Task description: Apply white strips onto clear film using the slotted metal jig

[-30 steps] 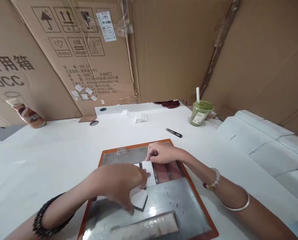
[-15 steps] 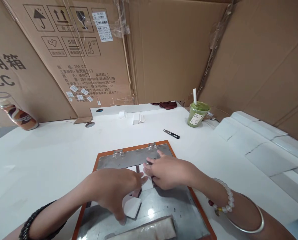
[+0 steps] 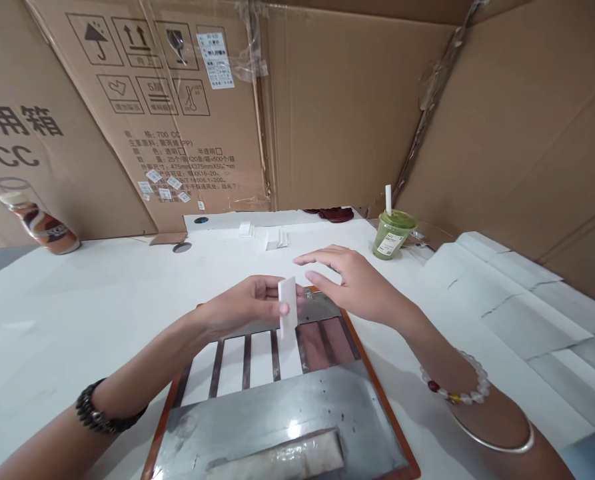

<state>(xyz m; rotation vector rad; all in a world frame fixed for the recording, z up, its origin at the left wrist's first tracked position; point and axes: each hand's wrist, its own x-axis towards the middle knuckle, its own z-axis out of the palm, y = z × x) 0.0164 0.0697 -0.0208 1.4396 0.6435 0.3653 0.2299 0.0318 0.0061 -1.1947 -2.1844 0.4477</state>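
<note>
The left hand (image 3: 242,308) pinches a white paper strip (image 3: 288,308) upright just above the slotted metal board (image 3: 277,413), the right hand (image 3: 357,283) hovers beside it open and empty, and I judge this to be the filling step: laying the strip needs careful lining up with a bare slot (image 3: 327,340).

Printed cardboard behind the table: large characters and handling signs.
The brown cardboard panel at far left (image 3: 22,140) bears big dark "用箱" and "0CC". The tall brown cardboard carton beside it (image 3: 177,160) shows umbrella, up-arrow and glass pictograms, "700 CC" and "(PP)" — its white paper sticker (image 3: 216,60) and the green plastic cup's white label (image 3: 390,245) are too small to read.
</note>
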